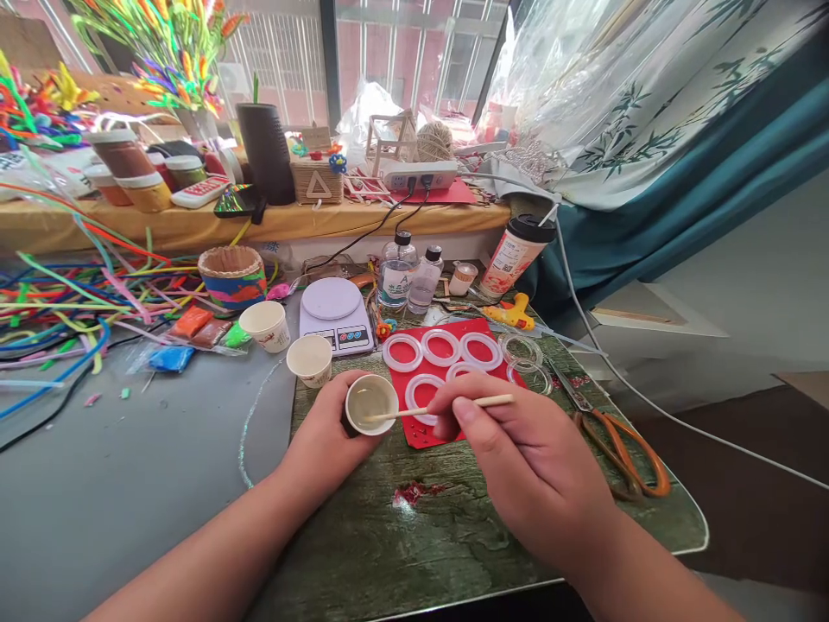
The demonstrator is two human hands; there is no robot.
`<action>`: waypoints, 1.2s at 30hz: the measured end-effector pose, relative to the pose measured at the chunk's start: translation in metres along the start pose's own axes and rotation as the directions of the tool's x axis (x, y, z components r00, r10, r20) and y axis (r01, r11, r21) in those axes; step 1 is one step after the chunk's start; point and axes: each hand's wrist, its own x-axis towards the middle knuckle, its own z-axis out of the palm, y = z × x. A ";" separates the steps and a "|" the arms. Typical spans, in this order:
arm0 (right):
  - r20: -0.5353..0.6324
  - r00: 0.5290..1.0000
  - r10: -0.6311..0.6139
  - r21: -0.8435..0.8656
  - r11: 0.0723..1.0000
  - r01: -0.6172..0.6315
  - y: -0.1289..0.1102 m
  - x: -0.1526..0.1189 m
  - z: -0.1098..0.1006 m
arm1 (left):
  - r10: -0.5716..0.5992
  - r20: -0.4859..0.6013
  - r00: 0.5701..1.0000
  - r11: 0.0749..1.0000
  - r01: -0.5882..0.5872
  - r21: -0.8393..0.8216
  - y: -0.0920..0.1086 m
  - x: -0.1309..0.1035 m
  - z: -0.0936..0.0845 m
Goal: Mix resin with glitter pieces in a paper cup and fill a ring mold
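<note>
My left hand (337,423) is wrapped around a paper cup (353,423) that holds a clear, slightly yellowish liquid (369,400). Pinched in my right hand (524,458) is a thin wooden stick (483,403), its far tip dipped in that liquid. Just beyond my hands, several translucent ring molds (440,347) lie on a red sheet (414,438); my right hand hides part of them. Two more paper cups, a nearer one (309,359) and a farther one (265,326), stand to the left, beside a white digital scale (333,311).
Behind the molds stand a large bottle (397,275) and a smaller bottle (425,281). A yellow glue gun (513,312) and a lidded drink cup (518,255) are at the back right. Orange-handled scissors (622,449) lie by the right edge. Colored pipe cleaners (78,298) crowd the left.
</note>
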 end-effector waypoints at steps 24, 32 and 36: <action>-0.010 0.999 -0.051 -0.063 0.997 0.050 -0.004 0.001 0.000 | 0.111 -0.017 0.994 0.991 -0.109 0.083 -0.003 -0.001 0.000; -0.006 0.999 -0.033 -0.070 0.997 0.033 -0.001 0.003 -0.002 | 0.129 -0.012 0.992 0.988 -0.128 0.090 -0.002 0.001 0.001; 0.010 0.999 -0.041 -0.043 0.998 0.042 0.000 0.002 -0.001 | 0.115 -0.003 0.993 0.989 -0.114 0.091 0.001 0.002 -0.001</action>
